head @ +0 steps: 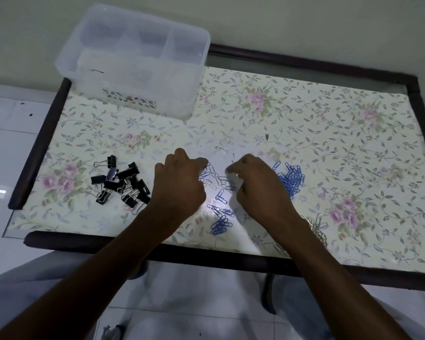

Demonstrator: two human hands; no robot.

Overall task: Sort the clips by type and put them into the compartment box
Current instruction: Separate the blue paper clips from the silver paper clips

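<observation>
Two hands work at the middle of the table, and we cannot tell what either holds. Our left hand (179, 180) lies knuckles-up with fingers curled down onto a loose scatter of mixed paper clips (217, 180); the fingertips are hidden beneath the palm. Our right hand (258, 182), at three o'clock of the scatter, is blurred at the fingertips, so whether it pinches a clip is unclear.

At three o'clock of the right hand sits a pile of blue paper clips (292, 179). A smaller bunch of blue clips (220, 220) lies at six o'clock of the scatter, between our forearms. Silver paper clips (315, 227) at five o'clock are partly hidden behind the right forearm. One lone silver clip (221, 150) rests at twelve o'clock. Black binder clips (122, 182) are heaped at nine o'clock of the left hand.

The clear compartment box (133, 60) stands at the table's eleven o'clock corner; what its compartments contain is hard to make out through the cloudy plastic.

The table (329, 133) has a floral covering under glossy glass, a dark frame, a pale wall behind and white floor tiles (5, 148) around.
</observation>
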